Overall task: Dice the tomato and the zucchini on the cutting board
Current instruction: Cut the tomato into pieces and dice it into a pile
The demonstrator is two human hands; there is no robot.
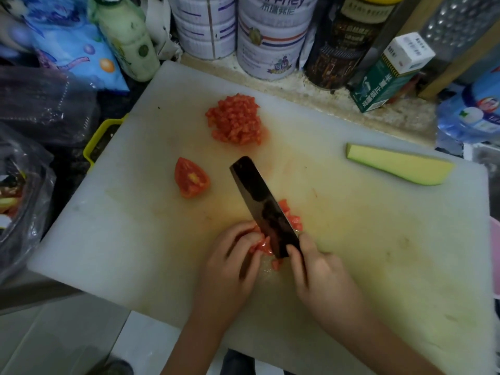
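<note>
Plastic bag lay off the board's left edge. Board: white, stained yellow in the middle. Wedge of tomato sat cut face up, left of centre, apart from everything else. Dice pile sat toward the far edge, a little right of the wedge. Close to the near edge, my left hand had its fingers curled, pinching a tomato piece down on the board, fingertips just beside the blade. Knife: dark broad blade, tip pointing far-left, edge down in the tomato piece. Loose dice lay against the blade's right side. My right hand was wrapped round the knife, thumb and forefinger on either side of the blade's heel; handle hidden under the palm. Zucchini, one long piece, pale cut face up, lay near the far right corner, well apart from the knife. Tins stood behind the far edge.
</note>
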